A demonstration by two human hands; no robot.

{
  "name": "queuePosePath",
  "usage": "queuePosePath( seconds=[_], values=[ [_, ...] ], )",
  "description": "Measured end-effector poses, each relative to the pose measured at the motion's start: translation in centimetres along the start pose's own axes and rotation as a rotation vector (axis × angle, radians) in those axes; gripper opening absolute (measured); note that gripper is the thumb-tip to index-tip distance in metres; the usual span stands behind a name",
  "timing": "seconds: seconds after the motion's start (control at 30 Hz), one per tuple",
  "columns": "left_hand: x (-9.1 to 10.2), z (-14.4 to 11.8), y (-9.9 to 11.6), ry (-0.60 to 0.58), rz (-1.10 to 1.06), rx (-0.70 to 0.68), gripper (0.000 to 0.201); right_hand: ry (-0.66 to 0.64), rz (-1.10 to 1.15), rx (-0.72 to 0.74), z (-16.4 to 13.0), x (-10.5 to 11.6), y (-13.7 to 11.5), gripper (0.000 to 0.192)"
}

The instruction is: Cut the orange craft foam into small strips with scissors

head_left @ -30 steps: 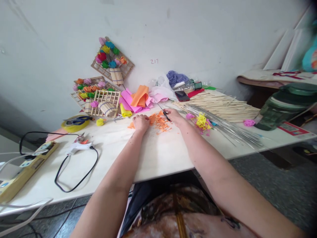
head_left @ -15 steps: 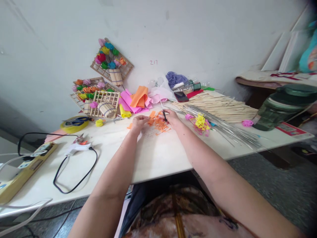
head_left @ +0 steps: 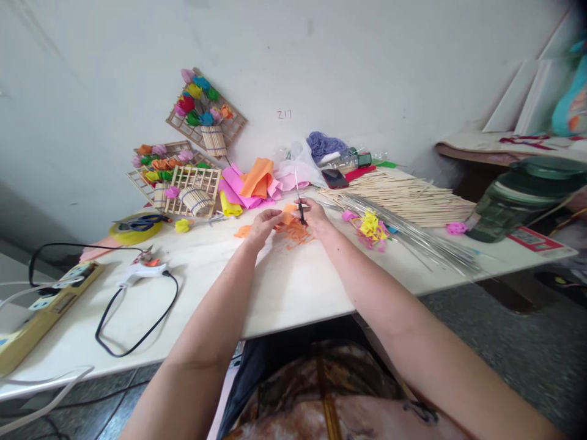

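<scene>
My right hand [head_left: 315,217] grips small black-handled scissors [head_left: 299,201] with the blades pointing up and away. My left hand [head_left: 263,225] pinches a small orange paper piece [head_left: 288,215] just left of the scissors. Under both hands a pile of orange paper scraps [head_left: 297,233] lies on the white table [head_left: 293,287]. One more orange scrap [head_left: 243,231] rests to the left of my left hand.
Folded pink, orange and yellow sheets [head_left: 250,182] and wooden lattice frames with paper flowers [head_left: 186,183] lie behind. Wooden sticks [head_left: 408,198] and metal wires [head_left: 422,238] spread to the right beside yellow-pink paper flowers [head_left: 372,225]. A glue gun [head_left: 140,272], power strip [head_left: 46,302] and tape roll [head_left: 132,229] sit left.
Both hands lifted off the scrap pile and came together. The scissors swung from lying flat to pointing upward. My left hand picked up an orange piece.
</scene>
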State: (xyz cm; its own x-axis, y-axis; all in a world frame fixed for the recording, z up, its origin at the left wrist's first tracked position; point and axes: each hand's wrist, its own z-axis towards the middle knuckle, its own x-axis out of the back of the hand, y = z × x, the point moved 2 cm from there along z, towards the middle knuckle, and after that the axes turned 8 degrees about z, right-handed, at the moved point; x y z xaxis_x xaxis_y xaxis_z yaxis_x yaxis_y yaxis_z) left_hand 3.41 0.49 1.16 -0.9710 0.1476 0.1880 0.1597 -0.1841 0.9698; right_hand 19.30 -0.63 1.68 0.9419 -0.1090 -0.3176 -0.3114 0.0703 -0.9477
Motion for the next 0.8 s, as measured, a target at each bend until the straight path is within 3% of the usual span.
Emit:
queuePosePath(
  seconds=[0.17,0.33,0.57,0.8],
  values=[
    [0.5,-0.2,0.1,-0.116,-0.163,0.047,0.048,-0.133,-0.063,0.018,-0.1,-0.2,0.2,0.036],
    [0.5,-0.2,-0.2,-0.201,-0.075,0.114,0.033,-0.142,-0.102,0.053,-0.2,-0.5,0.1,0.036],
    [0.9,0.1,-0.4,-0.010,-0.144,0.079,0.028,-0.096,-0.147,0.084,0.1,-0.3,0.2,0.029],
    [1.8,0.4,-0.3,0.171,-0.358,0.047,0.028,-0.261,-0.202,0.039,-1.0,-0.8,0.6,0.014]
  ],
)
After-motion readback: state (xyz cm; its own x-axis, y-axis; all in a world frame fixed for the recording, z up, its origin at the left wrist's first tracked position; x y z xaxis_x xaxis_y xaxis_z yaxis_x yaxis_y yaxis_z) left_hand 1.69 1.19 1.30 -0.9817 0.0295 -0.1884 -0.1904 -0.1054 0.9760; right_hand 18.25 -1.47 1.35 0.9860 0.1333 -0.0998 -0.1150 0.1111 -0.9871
